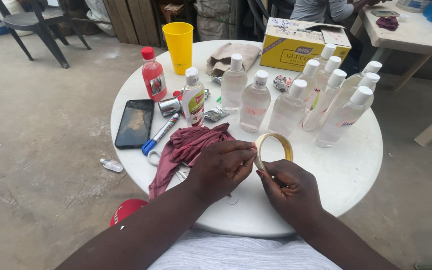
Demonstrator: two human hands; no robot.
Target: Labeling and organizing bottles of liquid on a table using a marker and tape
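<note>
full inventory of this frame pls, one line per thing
tape roll: 1, cream, held in both hands
clear bottles: about 10, white caps, table centre and right
red bottle: 1, table left
yellow cup: 1, table rear
phone: 1, black, table left
marker: 1, blue cap, beside phone
maroon cloth: 1, under left hand
yellow box: 1, table rear
round table: 1, white
left hand: on roll's edge
right hand: grips roll from below

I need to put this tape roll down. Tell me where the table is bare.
Bare top lies on the right of the white table, between the clear bottles and the near rim, beside the right hand. A smaller patch sits between yellow cup and phone. The middle, around the maroon cloth, is crowded.
</note>
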